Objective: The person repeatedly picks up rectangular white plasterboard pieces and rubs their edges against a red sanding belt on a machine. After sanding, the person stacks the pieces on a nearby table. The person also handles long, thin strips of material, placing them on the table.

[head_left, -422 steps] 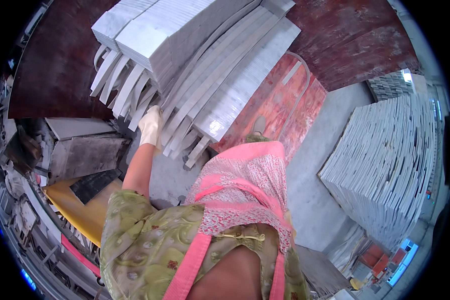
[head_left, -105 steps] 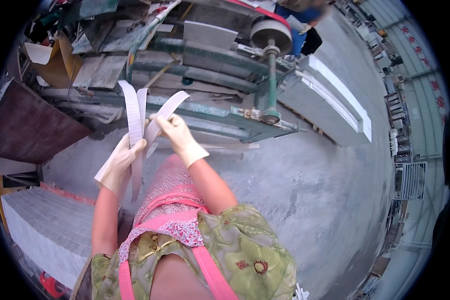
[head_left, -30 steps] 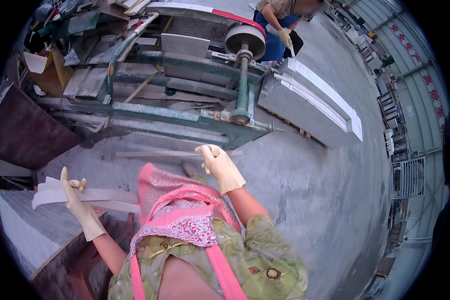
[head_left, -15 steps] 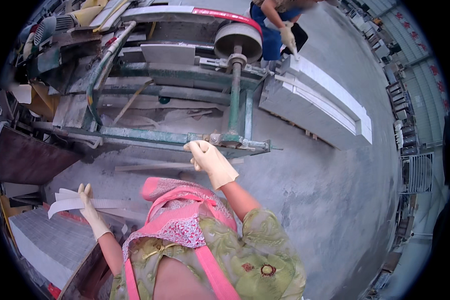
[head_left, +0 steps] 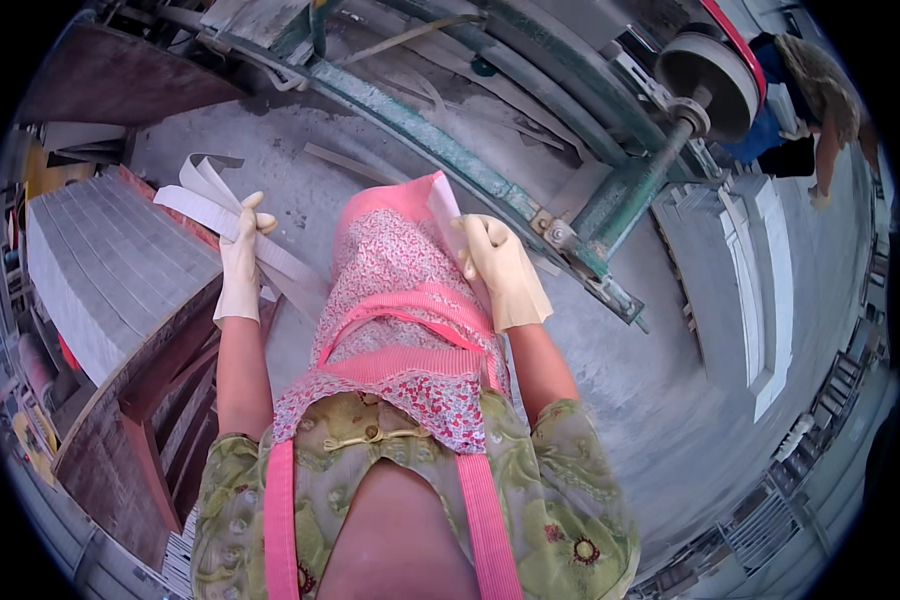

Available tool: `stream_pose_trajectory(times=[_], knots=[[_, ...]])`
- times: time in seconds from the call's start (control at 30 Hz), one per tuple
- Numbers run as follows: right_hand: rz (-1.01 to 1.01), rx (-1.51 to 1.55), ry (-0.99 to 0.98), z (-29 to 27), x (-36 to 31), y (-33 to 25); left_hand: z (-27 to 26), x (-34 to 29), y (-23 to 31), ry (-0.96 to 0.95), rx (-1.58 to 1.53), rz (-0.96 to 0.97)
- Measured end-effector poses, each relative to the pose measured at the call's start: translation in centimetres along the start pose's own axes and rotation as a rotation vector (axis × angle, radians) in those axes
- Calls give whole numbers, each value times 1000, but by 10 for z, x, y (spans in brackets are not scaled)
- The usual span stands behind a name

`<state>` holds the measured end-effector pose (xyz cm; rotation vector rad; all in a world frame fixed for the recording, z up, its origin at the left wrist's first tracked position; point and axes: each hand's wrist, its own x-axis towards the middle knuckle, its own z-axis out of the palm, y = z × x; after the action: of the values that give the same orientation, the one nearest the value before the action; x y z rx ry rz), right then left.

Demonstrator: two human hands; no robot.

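1. Here are the pale strips [head_left: 192, 207], out on the person's L side, in the air near a layered grey stack. Ends fan apart on the far L; the other ends trail down-R twd the body, a bit blurred.

2. L hand [head_left: 240, 255], gloved, has them gripped partway along, fingers folded over, thumb side partly hidden. Prob. a mid-length hold so the long, bendy things balance w/ both ends free. Arm's out sideways, which likely keeps them off the clothes.

3. R hand [head_left: 505, 275], also gloved, in front of the body: fingers curled in, seemingly pinching the side edge of the pink floral apron [head_left: 395, 250]. Fingertips half hidden, so exact hold can't be told. Cloth sits raised at that corner, prob. because of the pinch.

4. Just L: the layered grey stack [head_left: 110, 265], w/ a red-brown frame [head_left: 135, 435] nearer the person.

5. Ahead: a loose strip [head_left: 355, 163] flat on the floor, then a green metal frame [head_left: 420, 140] running diagonally, w/ a wheel [head_left: 705, 85] & red belt [head_left: 742, 48] upper R.

6. Far R: white long pieces [head_left: 770, 290] by a grey pile; co-worker's sleeve [head_left: 820, 75] above, bent over.
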<state>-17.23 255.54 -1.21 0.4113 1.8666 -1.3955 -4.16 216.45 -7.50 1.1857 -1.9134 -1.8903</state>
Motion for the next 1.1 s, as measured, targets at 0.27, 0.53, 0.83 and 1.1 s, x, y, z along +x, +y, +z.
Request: stream_pose_trajectory(times=[0.27,0.53,0.83,1.1], knots=[[5,-4,68,23,7,-13,-40,7,-7,0,59,-23],[83,-168,-26,65,26,3,-53,26,-66,-31,24,-98],[72,-630,-163,128,220,168,-28,42,-248,-79,-147,-294],[77,-937,153,193,426,312,19,87,-372,106,113,-576]])
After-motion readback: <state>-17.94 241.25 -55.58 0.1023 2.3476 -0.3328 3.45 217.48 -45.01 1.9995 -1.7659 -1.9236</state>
